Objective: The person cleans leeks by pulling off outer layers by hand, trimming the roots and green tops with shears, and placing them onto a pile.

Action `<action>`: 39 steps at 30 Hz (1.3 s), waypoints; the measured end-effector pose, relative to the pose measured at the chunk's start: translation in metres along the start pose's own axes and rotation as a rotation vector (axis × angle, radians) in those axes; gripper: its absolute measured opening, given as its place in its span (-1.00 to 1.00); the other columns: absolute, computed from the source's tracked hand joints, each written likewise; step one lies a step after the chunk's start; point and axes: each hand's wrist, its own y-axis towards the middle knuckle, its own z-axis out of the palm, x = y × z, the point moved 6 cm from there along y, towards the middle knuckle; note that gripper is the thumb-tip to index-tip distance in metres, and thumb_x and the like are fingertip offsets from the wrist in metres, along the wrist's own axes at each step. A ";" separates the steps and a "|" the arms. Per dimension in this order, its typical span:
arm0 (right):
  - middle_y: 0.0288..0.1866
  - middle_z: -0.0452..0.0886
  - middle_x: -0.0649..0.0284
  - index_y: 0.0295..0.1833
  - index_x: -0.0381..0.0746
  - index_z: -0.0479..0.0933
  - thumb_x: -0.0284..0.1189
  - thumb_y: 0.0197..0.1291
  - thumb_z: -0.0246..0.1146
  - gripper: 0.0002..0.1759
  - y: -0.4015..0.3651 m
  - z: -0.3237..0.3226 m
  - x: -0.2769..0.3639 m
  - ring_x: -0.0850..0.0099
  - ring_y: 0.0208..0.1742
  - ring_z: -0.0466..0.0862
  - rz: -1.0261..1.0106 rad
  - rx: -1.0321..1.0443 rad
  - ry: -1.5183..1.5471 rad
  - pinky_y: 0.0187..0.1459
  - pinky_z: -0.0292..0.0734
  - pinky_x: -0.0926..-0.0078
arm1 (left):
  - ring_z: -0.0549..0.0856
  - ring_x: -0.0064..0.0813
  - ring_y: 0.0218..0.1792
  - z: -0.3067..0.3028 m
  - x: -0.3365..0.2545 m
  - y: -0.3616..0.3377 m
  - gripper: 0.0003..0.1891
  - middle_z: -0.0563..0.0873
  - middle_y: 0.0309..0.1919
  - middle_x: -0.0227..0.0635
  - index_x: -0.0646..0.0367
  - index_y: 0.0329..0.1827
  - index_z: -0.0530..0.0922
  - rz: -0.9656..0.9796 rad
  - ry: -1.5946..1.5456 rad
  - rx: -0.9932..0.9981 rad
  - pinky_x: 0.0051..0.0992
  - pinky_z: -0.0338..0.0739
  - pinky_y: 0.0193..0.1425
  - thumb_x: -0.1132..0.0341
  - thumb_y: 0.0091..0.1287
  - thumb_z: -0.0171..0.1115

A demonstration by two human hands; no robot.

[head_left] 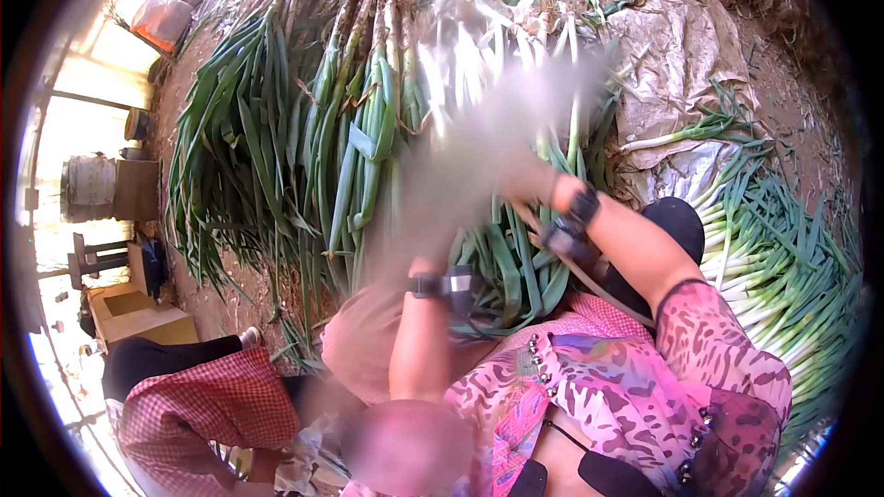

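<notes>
Both of my hands are smeared by motion over a row of long green onions. My left hand (435,235) is a pale blur beyond the dark wrist strap, beside the green leaves. My right hand (527,175) lies farther right, in front of its own black strap, near the white stalks (573,115). A greyish streak spreads around and above the hands, and I cannot make out what, if anything, they hold. Bundled green onions (368,129), roots toward the top, lie just left of the hands. More leaves (502,271) lie below, close to my lap.
Cleaned green onions (764,258) with white stems are heaped at right. A dirty crumpled sheet (677,46) covers the upper right ground. At lower left sits another person in a red checked garment (207,405). An open cardboard box (138,313) and a bucket (89,187) stand at left.
</notes>
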 end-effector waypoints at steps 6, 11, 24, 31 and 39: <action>-0.32 0.65 -0.16 0.04 -0.24 0.51 -0.10 0.18 0.31 -0.52 -0.120 0.033 0.009 -0.15 -0.23 0.68 0.006 0.098 0.103 -0.17 0.56 0.02 | 0.78 -0.48 -0.15 -0.005 -0.016 -0.002 -0.55 0.78 -0.12 -0.27 0.27 0.18 0.63 0.222 0.289 0.061 -0.48 0.71 -0.09 0.04 0.64 0.02; -0.26 0.66 -0.17 0.05 -0.26 0.52 -0.10 0.19 0.30 -0.51 -0.101 0.037 -0.008 -0.15 -0.16 0.68 0.053 -0.026 0.105 -0.13 0.56 0.01 | 0.78 -0.47 -0.11 0.008 0.005 0.009 -0.52 0.78 -0.06 -0.28 0.27 0.22 0.61 0.065 -0.055 0.176 -0.46 0.70 -0.01 0.02 0.66 -0.06; -0.28 0.76 -0.02 -0.11 -0.30 0.69 -0.10 0.19 0.25 -0.55 0.104 -0.010 -0.028 0.11 -0.25 0.79 -0.169 -0.140 -0.184 -0.10 0.66 0.21 | 0.73 -0.56 -0.16 0.022 0.020 -0.022 -0.56 0.76 -0.12 -0.36 0.23 0.19 0.62 0.101 0.177 0.217 -0.52 0.67 -0.03 0.08 0.71 -0.14; -0.19 0.77 -0.08 -0.01 -0.37 0.69 -0.06 0.20 0.24 -0.44 0.086 -0.042 -0.010 0.07 -0.16 0.80 0.077 -0.126 -0.010 -0.02 0.66 0.22 | 0.75 -0.47 -0.20 0.016 0.024 -0.021 -0.58 0.76 -0.20 -0.33 0.20 0.11 0.66 -0.169 -0.017 0.103 -0.45 0.66 -0.12 -0.01 0.56 0.14; -0.09 0.73 -0.24 0.05 -0.44 0.59 0.10 0.10 0.30 -0.25 -0.047 -0.071 -0.098 -0.10 -0.02 0.75 0.442 -0.416 0.019 0.07 0.62 0.13 | 0.65 -0.03 0.22 0.063 -0.091 -0.039 -0.47 0.69 0.16 0.03 0.25 0.25 0.59 0.257 1.020 -0.151 -0.21 0.53 0.30 0.06 0.34 0.34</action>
